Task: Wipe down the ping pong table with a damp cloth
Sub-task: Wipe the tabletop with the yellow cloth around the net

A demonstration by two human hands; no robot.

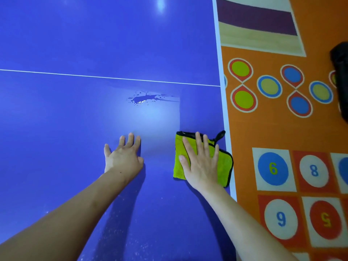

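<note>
While the right hand lies flat with straight, spread fingers on top of the cloth, pressing it to the blue ping pong table, nothing is gripped: the palm and fingers only bear down on the fabric. The cloth is yellow-green with a black edge, folded into a rough square, and a black loop sticks out from its far corner. It sits close to the table's right side, just beside the white edge line.

The left hand rests open on the bare table surface to the left of the cloth, fingers straight and slightly fanned, holding nothing and apart from the cloth.

Farther across the table, beyond both hands, a small puddle of water with scattered droplets lies just short of the thin white centre line. A paler band of surface runs from the puddle toward the cloth; it may be a wet film, though glare makes this hard to judge. Fine pale specks show on the near surface between the forearms.

Beside the table, the orange play mat shows coloured circles and numbered squares, and a dark object sits at the right border
</note>
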